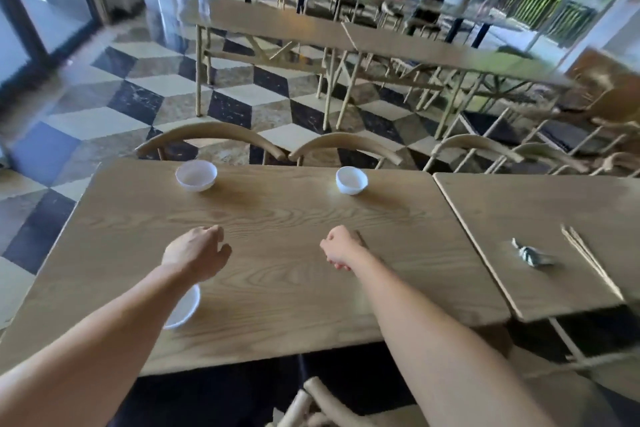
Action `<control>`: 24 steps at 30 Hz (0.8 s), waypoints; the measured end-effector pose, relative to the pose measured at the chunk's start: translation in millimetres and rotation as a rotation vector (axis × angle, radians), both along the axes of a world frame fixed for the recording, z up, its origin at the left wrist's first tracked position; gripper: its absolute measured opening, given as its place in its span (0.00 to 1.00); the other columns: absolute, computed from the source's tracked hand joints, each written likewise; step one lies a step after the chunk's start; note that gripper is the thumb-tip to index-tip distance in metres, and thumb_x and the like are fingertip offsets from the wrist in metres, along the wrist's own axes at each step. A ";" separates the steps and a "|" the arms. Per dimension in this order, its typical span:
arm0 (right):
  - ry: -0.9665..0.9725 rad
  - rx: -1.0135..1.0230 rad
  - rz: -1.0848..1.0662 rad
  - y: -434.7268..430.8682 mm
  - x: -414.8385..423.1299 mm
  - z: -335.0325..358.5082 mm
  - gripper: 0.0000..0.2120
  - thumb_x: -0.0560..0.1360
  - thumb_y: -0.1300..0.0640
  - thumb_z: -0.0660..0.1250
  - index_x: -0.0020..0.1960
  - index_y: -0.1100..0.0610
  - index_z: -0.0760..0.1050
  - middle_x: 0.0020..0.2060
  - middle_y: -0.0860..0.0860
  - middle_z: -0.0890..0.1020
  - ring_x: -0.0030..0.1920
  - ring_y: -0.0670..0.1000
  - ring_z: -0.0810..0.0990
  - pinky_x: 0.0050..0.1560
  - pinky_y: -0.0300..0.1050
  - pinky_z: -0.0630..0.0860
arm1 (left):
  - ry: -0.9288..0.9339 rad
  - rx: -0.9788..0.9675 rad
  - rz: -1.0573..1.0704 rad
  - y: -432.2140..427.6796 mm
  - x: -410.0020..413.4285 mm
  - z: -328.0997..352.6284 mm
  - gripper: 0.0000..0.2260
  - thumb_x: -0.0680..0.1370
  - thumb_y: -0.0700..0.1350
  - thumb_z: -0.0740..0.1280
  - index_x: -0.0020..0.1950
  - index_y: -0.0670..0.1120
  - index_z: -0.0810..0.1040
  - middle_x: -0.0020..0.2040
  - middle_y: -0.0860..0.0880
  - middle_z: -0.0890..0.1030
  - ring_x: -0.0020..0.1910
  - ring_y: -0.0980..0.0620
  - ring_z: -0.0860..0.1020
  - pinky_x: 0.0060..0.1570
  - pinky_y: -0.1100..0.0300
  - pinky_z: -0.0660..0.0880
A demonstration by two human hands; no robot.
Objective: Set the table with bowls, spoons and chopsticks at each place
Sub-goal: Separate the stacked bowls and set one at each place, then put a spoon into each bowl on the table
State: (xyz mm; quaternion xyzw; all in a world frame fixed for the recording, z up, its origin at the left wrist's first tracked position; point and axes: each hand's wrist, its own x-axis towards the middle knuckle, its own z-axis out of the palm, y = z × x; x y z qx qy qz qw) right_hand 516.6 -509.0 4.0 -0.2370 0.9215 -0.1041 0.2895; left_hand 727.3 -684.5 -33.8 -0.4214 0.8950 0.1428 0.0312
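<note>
Three white bowls stand on the wooden table (284, 274): one at the far left place (196, 175), one at the far right place (351, 179), and one near the left front edge (188, 305), half hidden under my left forearm. My left hand (199, 250) hovers over the table's middle with relaxed fingers and holds nothing. My right hand (341, 248) hovers beside it, fingers curled in, with nothing visible in it. Several chopsticks (585, 260) and a small pile of patterned spoons (531, 255) lie on the adjoining table (519, 218) to the right.
Wooden chairs (211, 135) stand tucked along the far side, and another chair back (322, 399) shows at the near edge. A narrow gap separates the two tables. More long tables (311, 28) stand beyond on the checkered floor.
</note>
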 end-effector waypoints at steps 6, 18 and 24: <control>0.207 -0.087 -0.023 187.2 -55.5 42.4 0.14 0.73 0.51 0.62 0.49 0.59 0.80 0.49 0.58 0.84 0.50 0.58 0.82 0.51 0.45 0.79 | 0.055 -0.087 -0.155 173.5 -92.6 70.1 0.14 0.77 0.57 0.61 0.56 0.51 0.76 0.56 0.47 0.80 0.54 0.44 0.79 0.47 0.56 0.76; 0.263 -0.103 -0.279 507.4 -82.2 69.7 0.09 0.74 0.49 0.64 0.42 0.54 0.74 0.49 0.55 0.81 0.54 0.59 0.80 0.50 0.47 0.75 | 0.060 -0.066 -0.573 460.5 -216.3 88.1 0.15 0.79 0.58 0.59 0.56 0.48 0.75 0.55 0.45 0.80 0.53 0.42 0.80 0.43 0.54 0.74; 0.282 -0.047 -0.426 601.7 -101.7 48.6 0.13 0.76 0.48 0.65 0.51 0.58 0.78 0.52 0.56 0.81 0.56 0.59 0.80 0.52 0.48 0.77 | 0.056 0.030 -0.710 549.9 -277.8 66.9 0.12 0.79 0.57 0.57 0.52 0.48 0.70 0.53 0.46 0.80 0.51 0.42 0.80 0.42 0.54 0.72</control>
